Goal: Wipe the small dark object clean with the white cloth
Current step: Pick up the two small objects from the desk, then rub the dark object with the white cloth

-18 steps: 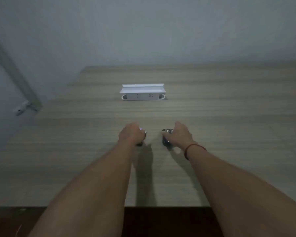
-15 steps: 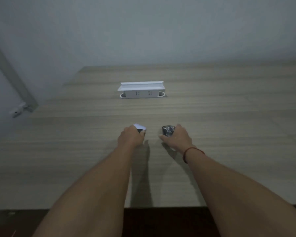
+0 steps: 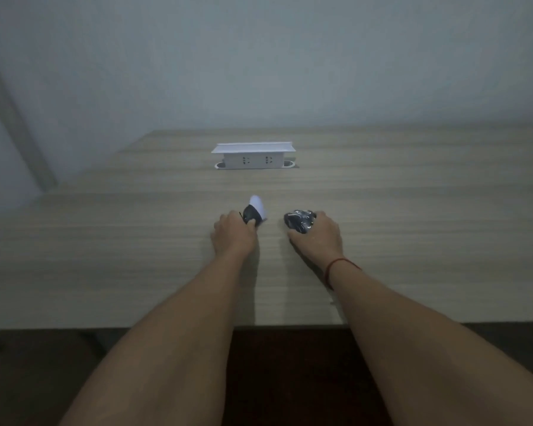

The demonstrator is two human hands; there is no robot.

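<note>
Both hands closed on items at mid-table; wiping not yet begun.

The left hand (image 3: 233, 233) pinches a small dark rounded object (image 3: 250, 217) with a white cloth piece (image 3: 258, 206) against it. The right hand (image 3: 320, 233) clasps a crinkled, shiny dark bundle (image 3: 299, 222) on the wood-grain table (image 3: 428, 216). Risk: the fingertip hold looks shallow, and rubbing pressure could flick the object loose.

A pale wood-grain worktop (image 3: 413, 241) runs back to a plain grey wall (image 3: 290, 56). A white socket box (image 3: 253, 156) with a raised lid stands near the far edge, toward the far left corner.
</note>
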